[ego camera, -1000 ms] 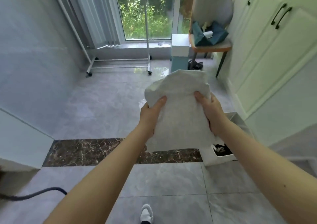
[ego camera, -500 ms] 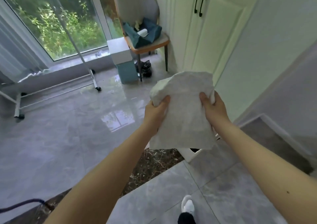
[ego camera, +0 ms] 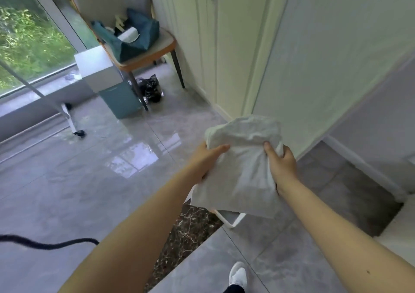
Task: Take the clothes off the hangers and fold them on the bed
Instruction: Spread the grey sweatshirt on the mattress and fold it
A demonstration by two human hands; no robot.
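Note:
A pale grey-white folded garment (ego camera: 244, 167) hangs in the air in front of me, held up by both hands above the tiled floor. My left hand (ego camera: 205, 160) grips its left edge with the thumb on top. My right hand (ego camera: 279, 164) grips its right edge, thumb pressed into the cloth. No hanger and no bed are in view.
A chair (ego camera: 143, 52) with dark teal cloth on it stands by the white cupboard (ego camera: 215, 45). A teal-and-white box (ego camera: 112, 84), a wheeled rack base (ego camera: 71, 122), a white bin (ego camera: 233, 221) under the garment and a black cable (ego camera: 49, 243) are on the floor.
The view has swung to the right and I have stepped forward. The garment has stayed gripped in both hands and now sits lower and further right, near the wall corner.

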